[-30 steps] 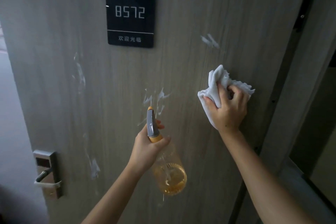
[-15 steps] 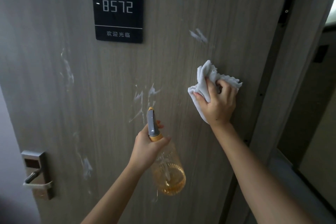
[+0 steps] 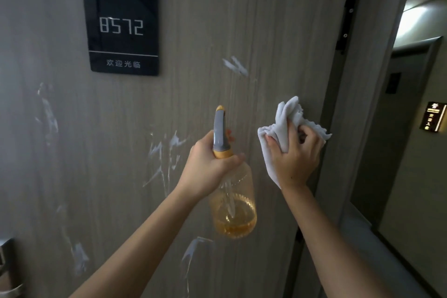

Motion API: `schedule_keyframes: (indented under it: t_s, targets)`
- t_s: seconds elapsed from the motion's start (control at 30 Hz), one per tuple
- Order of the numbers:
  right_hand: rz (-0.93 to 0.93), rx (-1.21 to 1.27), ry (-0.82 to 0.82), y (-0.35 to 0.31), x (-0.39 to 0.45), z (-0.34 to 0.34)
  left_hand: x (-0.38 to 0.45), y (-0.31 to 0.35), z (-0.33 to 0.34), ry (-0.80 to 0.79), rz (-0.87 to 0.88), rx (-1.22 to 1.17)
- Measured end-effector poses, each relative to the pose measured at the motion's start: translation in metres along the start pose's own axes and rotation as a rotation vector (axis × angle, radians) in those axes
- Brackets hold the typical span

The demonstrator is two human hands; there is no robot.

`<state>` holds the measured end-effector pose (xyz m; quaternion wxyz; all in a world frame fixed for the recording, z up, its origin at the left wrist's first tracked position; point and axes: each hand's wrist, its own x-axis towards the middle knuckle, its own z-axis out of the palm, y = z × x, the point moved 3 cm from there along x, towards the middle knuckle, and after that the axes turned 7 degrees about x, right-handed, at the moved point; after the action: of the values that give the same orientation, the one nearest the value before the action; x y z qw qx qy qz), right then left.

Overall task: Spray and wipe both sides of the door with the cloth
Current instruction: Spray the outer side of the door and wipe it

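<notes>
The head view is taking in, largest first, the door [image 3: 266, 19], a grey wood-grain panel filling most of the picture, with white smears [image 3: 167, 152] streaking its middle, left side and lower part, and a dark room plate [image 3: 123, 17] reading 8572 mounted on it at upper left. A metal handle [image 3: 7, 271] is peeking in at the lower left corner. The spray bottle [image 3: 232, 201] is hanging just in front of the door's middle, its long axis running nearly upright, amber liquid sitting low in the clear body, and its grey head with the orange tip pointing up and toward the panel. The left hand [image 3: 210, 164] is wrapping its fingers round the bottle's neck, one finger seemingly reaching to the trigger side. The cloth [image 3: 285, 128], white and bunched, is lying against the door near its right edge, with the right hand [image 3: 295, 155] curling its fingers into the folds and pressing it flat. From here, spray could be running down unwiped and drying into fresh streaks, since many smears are waiting well apart from the cloth; mist could also be wetting the plate, and the bunched cloth could be skipping patches.
</notes>
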<state>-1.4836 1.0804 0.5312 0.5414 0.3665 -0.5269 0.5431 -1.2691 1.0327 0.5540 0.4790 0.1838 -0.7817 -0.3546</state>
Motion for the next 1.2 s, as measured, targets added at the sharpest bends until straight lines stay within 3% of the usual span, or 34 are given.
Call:
schedule_keyframes:
  t_s: [0.27,0.83,1.2]
  targets:
    - [-0.042,0.002,0.048,0.003,0.001,0.000,0.046,0.049,0.009,0.013,0.068,-0.042]
    - [-0.016,0.004,0.013,0.003,0.000,0.000,0.024,0.033,0.018,0.045,-0.017,-0.044]
    - [-0.014,0.003,0.011,-0.004,-0.003,-0.002,-0.019,0.006,-0.016,0.077,-0.125,-0.013]
